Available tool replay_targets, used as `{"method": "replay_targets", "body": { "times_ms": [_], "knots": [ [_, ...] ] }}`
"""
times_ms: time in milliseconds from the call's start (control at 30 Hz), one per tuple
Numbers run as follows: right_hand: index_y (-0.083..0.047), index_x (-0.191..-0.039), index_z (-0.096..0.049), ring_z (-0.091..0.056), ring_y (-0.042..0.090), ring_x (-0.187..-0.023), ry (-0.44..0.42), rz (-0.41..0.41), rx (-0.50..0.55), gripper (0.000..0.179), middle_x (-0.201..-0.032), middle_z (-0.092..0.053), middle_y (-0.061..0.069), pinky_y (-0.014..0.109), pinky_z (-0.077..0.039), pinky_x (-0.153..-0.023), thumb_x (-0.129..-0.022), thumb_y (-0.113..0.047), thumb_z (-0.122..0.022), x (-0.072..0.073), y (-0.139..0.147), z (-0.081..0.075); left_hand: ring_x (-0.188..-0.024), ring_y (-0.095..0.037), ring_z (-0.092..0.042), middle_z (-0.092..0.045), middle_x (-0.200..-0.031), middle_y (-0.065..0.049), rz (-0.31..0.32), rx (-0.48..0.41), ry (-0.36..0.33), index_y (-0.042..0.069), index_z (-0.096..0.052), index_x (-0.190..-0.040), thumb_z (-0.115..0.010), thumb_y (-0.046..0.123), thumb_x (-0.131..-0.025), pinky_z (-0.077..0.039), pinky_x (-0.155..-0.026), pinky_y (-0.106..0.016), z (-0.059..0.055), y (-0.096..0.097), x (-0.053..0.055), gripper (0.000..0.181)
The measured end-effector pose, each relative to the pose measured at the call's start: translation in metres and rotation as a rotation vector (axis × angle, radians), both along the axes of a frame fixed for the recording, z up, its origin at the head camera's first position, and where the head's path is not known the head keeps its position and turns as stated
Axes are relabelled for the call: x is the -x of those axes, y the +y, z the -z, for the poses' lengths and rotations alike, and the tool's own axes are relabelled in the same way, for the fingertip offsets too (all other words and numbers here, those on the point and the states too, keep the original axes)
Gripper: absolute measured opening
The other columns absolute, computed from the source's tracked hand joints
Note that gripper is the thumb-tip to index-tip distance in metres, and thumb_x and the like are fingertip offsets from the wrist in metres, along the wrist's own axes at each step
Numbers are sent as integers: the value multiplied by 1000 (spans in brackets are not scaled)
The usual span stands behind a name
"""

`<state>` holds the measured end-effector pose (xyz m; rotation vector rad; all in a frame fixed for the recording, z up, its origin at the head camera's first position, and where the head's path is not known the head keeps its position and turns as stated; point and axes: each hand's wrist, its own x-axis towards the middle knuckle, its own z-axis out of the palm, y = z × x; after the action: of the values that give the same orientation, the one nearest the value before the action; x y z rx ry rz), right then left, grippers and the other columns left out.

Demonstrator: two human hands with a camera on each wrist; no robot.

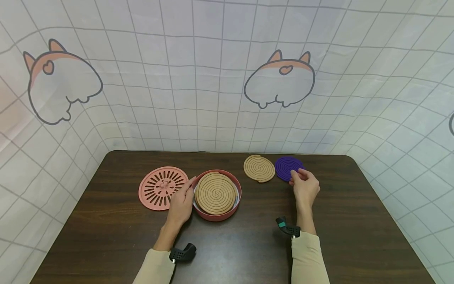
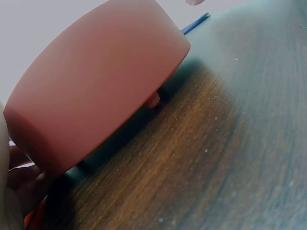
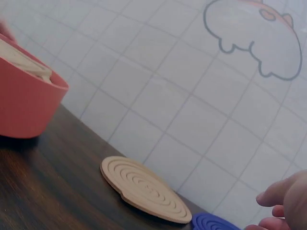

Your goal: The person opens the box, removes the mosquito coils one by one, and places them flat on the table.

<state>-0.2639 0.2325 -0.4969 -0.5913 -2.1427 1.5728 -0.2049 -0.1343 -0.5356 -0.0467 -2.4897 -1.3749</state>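
Observation:
My left hand (image 1: 181,203) grips the left side of a round pink container (image 1: 217,217); in the left wrist view its fingers bend around the wall. A tan mosquito coil (image 1: 216,193) lies in the container, up near the rim. My right hand (image 1: 306,187) is by the near right edge of a purple mosquito coil (image 1: 286,167). In the right wrist view its fingers (image 3: 276,194) are loosely bent beside the coil, with nothing seen between them. Another tan mosquito coil (image 1: 259,168) lies flat just left of the purple one.
A pink slotted lid (image 1: 156,199) lies left of the container, partly behind my left hand. The dark wooden table (image 1: 241,252) ends at the back against a white grid-patterned curtain (image 1: 198,86). Each wrist wears a black camera.

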Motion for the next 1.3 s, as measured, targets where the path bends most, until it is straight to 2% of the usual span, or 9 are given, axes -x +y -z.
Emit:
{"method": "replay_targets", "body": {
  "times_ms": [200,300,567,867,1067,1300],
  "knots": [
    [-1,-127,-67,-74,16,-74,-15,-37,-34,42,-108,-70,16,30,-60,-70,-93,-26,-71,-1,-9,-8,-44,-6,-27,-39,-56,3,2,-2,-6,15,-59,-141,-37,16,-105,-28,-45,-24,0,0,0,43],
    [-2,-127,-67,-74,19,-76,-5,-61,-46,43,-108,-71,16,28,-60,-68,-93,-28,-71,-2,-12,-11,-44,-7,-28,-39,-56,2,3,-5,-10,15,-59,-141,-37,16,-105,-29,-45,-24,0,0,0,43],
    [-3,-128,-66,-73,15,-71,11,-113,-72,46,-108,-72,14,13,-52,-58,-93,-32,-71,-2,-23,-16,-45,-6,-28,-39,-58,2,0,-4,-19,16,-59,-142,-38,17,-105,-30,-47,-25,0,0,0,42],
    [-5,-127,-67,-71,7,-64,40,-175,-113,45,-110,-74,13,14,-52,-57,-92,-33,-71,-4,-37,-25,-46,-6,-29,-39,-59,2,1,-2,-17,16,-58,-142,-39,17,-105,-31,-49,-25,1,-1,1,42],
    [-5,-128,-66,-64,-5,-59,49,-199,-125,46,-110,-74,13,15,-52,-56,-92,-34,-71,-6,-42,-28,-44,-5,-27,-38,-57,2,0,-4,-17,18,-58,-142,-38,17,-105,-29,-47,-25,1,0,1,42],
    [-4,-127,-66,-62,-5,-57,66,-244,-134,44,-110,-74,14,15,-50,-56,-92,-29,-71,-9,-50,-32,-45,-5,-25,-37,-57,2,-5,-7,-15,17,-59,-142,-38,16,-105,-28,-46,-24,1,0,0,42]
  ]
}}
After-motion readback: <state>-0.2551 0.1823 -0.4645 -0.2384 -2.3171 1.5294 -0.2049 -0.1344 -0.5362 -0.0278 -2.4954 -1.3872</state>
